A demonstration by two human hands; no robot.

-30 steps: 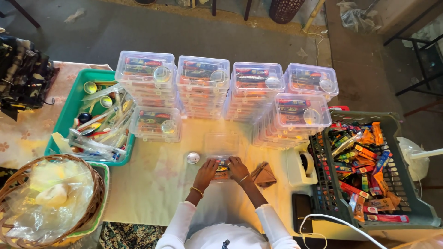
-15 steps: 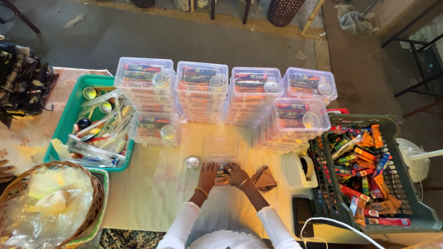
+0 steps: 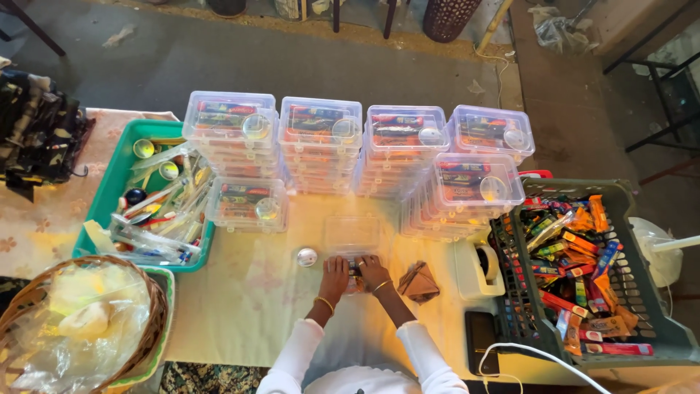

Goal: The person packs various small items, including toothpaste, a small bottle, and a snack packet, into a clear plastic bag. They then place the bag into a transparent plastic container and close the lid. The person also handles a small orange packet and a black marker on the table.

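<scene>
Both hands (image 3: 355, 272) near table's front edge (image 3: 240, 356)

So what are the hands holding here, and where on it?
Both the left hand and right hand close around a small dark item from either side; which part they grip cannot be told.

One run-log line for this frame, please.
left hand + right hand: together on small item, unclear | clear box: just beyond | round tin: left
</scene>
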